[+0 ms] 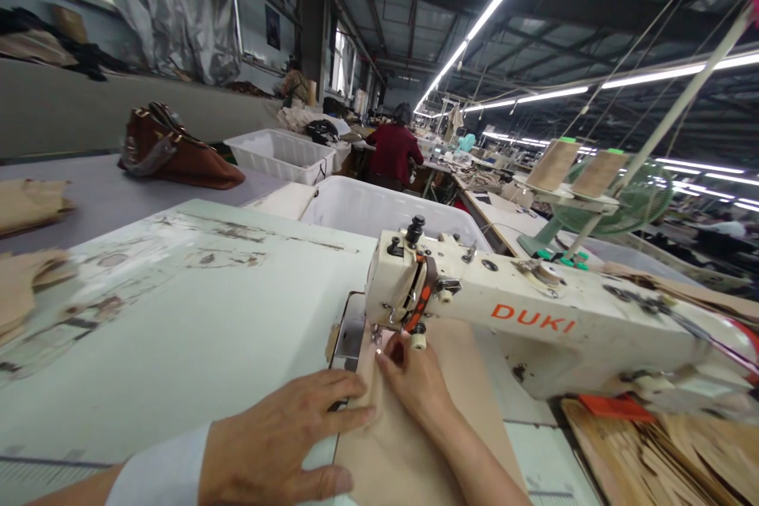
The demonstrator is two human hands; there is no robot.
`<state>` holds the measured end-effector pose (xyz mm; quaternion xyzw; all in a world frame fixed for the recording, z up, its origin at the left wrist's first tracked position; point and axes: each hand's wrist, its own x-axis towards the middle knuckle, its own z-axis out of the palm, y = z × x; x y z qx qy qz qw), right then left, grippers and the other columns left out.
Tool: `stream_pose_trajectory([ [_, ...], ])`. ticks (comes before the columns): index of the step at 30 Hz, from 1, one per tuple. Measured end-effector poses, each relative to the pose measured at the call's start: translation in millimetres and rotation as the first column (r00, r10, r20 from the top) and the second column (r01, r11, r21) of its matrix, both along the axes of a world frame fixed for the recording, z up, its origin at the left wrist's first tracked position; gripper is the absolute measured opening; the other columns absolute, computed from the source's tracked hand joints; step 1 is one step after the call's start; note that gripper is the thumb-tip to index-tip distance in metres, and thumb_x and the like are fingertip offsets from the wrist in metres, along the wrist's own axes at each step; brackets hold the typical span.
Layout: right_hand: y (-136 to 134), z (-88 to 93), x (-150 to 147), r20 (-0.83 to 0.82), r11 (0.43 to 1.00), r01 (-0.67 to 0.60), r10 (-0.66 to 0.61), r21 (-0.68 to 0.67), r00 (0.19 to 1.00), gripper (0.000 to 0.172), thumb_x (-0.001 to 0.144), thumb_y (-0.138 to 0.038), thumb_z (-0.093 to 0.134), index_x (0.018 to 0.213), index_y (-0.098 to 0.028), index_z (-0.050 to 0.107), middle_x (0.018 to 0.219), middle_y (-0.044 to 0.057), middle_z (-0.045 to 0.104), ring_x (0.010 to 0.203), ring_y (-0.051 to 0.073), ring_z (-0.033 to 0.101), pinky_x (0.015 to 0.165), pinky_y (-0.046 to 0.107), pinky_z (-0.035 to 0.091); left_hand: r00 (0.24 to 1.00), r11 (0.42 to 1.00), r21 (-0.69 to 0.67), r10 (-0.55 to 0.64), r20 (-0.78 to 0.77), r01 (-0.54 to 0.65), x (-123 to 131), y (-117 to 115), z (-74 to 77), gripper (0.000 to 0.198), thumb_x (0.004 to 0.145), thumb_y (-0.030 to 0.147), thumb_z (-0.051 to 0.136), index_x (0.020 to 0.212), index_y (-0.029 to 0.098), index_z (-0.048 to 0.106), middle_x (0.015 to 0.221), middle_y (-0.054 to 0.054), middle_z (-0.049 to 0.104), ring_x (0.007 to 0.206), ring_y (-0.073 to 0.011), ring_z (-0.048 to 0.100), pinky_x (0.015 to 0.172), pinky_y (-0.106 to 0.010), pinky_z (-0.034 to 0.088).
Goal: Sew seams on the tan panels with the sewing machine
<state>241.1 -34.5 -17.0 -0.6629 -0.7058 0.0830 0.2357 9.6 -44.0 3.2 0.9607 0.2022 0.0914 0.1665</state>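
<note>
A cream sewing machine (534, 316) marked DUKI stands on the pale green table (195, 316). A tan fabric piece (409, 443) lies under its needle head and runs toward me. My left hand (278, 443) lies flat, fingers spread, pressing the fabric's left edge. My right hand (415, 379) rests on the fabric just below the presser foot (375, 336), fingertips pinching the cloth at the needle.
White plastic bins (379, 209) stand behind the machine. A brown bag (171, 150) lies on the grey table at left, tan fabric pieces (24, 285) at the left edge. Thread cones (578, 166) and a green fan (628, 202) sit at right. A person in red (392, 154) works ahead.
</note>
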Motion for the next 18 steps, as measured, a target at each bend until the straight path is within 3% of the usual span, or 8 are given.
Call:
stream_pose_trajectory([
  [7, 12, -4.6, -3, -0.015, 0.996, 0.084, -0.085, -0.020, 0.996, 0.008, 0.085, -0.021, 0.058, 0.086, -0.016, 0.065, 0.093, 0.010, 0.067, 0.088, 0.023, 0.063, 0.071, 0.029, 0.045, 1.000, 0.997, 0.071, -0.012, -0.004, 0.012, 5, 4, -2.2, 0.063, 0.090, 0.053, 0.059, 0.146, 0.026, 0.045, 0.141, -0.013, 0.052, 0.130, -0.0324, 0.049, 0.110, -0.047, 0.040],
  [18, 28, -16.9, -3, 0.074, 0.986, 0.160, -0.157, -0.045, 0.985, 0.018, 0.088, -0.030, 0.056, 0.093, -0.018, 0.069, 0.102, 0.012, 0.069, 0.097, 0.026, 0.064, 0.078, 0.031, 0.048, 1.000, 0.999, 0.046, -0.005, 0.017, 0.004, 3, 4, -15.9, 0.063, 0.091, 0.049, 0.060, 0.148, 0.027, 0.041, 0.147, -0.012, 0.046, 0.135, -0.0341, 0.044, 0.110, -0.048, 0.040],
])
